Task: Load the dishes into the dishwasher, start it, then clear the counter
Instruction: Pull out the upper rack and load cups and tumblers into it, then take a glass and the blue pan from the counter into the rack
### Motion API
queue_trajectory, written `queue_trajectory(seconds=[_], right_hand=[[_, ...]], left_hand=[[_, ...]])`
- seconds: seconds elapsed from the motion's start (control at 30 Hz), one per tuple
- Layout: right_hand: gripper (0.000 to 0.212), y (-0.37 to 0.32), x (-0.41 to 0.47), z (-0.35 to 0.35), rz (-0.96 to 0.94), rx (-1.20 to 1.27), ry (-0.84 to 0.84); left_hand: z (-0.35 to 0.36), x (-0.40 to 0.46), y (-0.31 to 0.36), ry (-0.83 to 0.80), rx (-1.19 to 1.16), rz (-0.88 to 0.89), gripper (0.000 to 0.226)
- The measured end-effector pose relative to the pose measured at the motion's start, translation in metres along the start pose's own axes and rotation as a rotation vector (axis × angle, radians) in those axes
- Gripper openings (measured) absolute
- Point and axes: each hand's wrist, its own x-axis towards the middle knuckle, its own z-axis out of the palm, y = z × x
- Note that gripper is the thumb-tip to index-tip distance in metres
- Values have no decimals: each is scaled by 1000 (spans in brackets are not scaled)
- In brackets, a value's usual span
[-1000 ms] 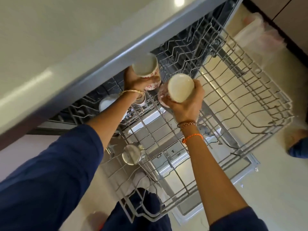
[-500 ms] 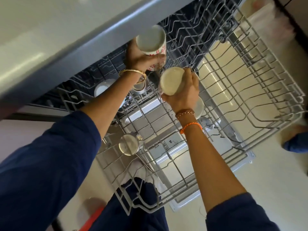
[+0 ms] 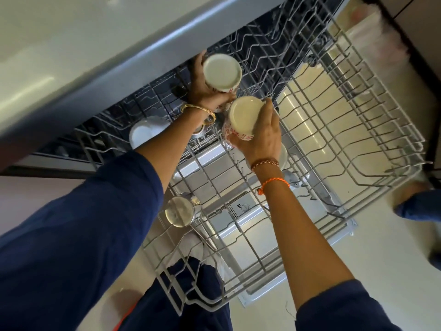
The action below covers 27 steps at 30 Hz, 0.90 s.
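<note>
Two cream mugs with red print are held upside down over the pulled-out upper rack (image 3: 358, 130) of the dishwasher. My left hand (image 3: 205, 91) grips one mug (image 3: 222, 72) far back near the counter edge. My right hand (image 3: 260, 137) grips the other mug (image 3: 243, 118) just in front of it; the two mugs are close together. A steel cup (image 3: 179, 211) sits upside down in the rack's near left part. A white dish (image 3: 145, 132) stands at the rack's back left, partly hidden by my left arm.
The grey counter edge (image 3: 143, 56) overhangs the dishwasher at the top left. The open dishwasher door (image 3: 238, 211) lies below the rack. Another person's foot (image 3: 415, 201) stands on the floor at the right. My own legs are under the rack's near corner.
Both hands have carried the mugs farther back toward the dishwasher opening. The right mug has come closer to the left one and tilted bottom-up.
</note>
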Motion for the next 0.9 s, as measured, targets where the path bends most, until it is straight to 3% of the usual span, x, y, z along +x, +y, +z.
queue_trajectory(seconds=[0.13,0.27,0.3,0.4,0.47,0.53,0.6,0.7,0.8,0.9], right_hand=[[110,3,-7,-9,-27,16,70],[75,-3,-21,-25,-110,119,247],[62,-6,-26,-29,-128,146,295],[31,-25,-46,-53,-216,245,454],[22,-42,-59,-74,-242,344,551],[24,-66,-74,-99,-236,460,625],[41,-95,-87,-122,-280,560,660],[42,-150,-103,-143,-415,706,625],[30,-216,-119,-142,-549,839,489],[25,-288,-150,-120,-664,981,306]], left_hand=[[5,-13,2,87,-27,26,116],[1,-40,13,243,80,161,120],[-1,-46,17,258,104,179,111],[-11,-77,38,267,166,185,53],[-20,-113,57,206,150,174,42],[-37,-156,74,119,115,226,43],[-62,-195,87,76,121,263,23],[-112,-237,111,166,140,385,27],[-173,-263,132,311,115,513,28],[-249,-282,140,538,112,532,34]])
